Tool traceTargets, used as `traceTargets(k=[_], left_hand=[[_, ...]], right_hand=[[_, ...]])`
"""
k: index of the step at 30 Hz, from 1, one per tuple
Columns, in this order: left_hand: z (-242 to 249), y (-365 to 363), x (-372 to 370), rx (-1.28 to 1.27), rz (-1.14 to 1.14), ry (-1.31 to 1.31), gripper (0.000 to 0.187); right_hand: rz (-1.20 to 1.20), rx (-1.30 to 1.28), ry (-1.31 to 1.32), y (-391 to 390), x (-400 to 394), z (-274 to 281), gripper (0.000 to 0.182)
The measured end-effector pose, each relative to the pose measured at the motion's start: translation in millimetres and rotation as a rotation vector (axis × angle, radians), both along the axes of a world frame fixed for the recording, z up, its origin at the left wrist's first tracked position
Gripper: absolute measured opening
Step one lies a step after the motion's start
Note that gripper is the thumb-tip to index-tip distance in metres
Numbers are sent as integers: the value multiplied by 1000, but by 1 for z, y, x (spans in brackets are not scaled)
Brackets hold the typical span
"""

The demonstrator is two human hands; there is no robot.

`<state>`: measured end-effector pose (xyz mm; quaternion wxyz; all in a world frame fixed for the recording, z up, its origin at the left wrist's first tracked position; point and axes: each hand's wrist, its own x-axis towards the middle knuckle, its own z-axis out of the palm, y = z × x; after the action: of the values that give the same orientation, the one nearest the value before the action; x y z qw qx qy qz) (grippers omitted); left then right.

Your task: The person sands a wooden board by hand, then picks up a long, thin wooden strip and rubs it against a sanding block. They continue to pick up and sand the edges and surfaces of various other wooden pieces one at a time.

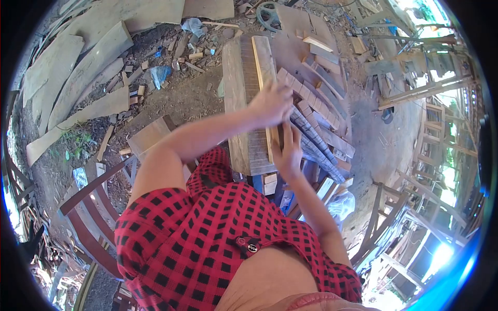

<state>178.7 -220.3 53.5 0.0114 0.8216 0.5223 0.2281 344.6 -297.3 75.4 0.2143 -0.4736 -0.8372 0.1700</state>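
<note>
A long wooden strip [263,59] lies lengthwise on a thick, worn wooden beam [238,93] in front of me. My left hand [274,103] is closed in a fist over the strip's right side, a little blurred. Whatever it grips is hidden by the fingers. Nearer to me, my right hand [288,154] rests against the strip's right edge, thumb and fingers apart, with a dark gap between them. Just right of both hands lie stacked wood pieces [311,106] and a roll of checked cloth or sheet [314,140].
Curved wooden slabs [85,72] lean at the far left. Offcuts and a blue plastic scrap [160,75] litter the dirt floor. A spoked wheel [268,17] lies beyond the beam. A brown chair-like frame [96,217] stands left of me, and a clear plastic bag [341,206] hangs at right.
</note>
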Motion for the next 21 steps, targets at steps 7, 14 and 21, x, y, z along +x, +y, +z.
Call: traceTargets(k=[7,14,21], left_hand=[[-1,-91,55,-74,-126,-340,26],[-3,-11,7,-25,-97,-219,27],[-21,152,-101,-62,43,-81,27]], right_hand=[[-85,-62,-24,-100,56,0,60],[-36,-36,50,-15,9,0,58],[-27,13,9,151,-102,-7,61]])
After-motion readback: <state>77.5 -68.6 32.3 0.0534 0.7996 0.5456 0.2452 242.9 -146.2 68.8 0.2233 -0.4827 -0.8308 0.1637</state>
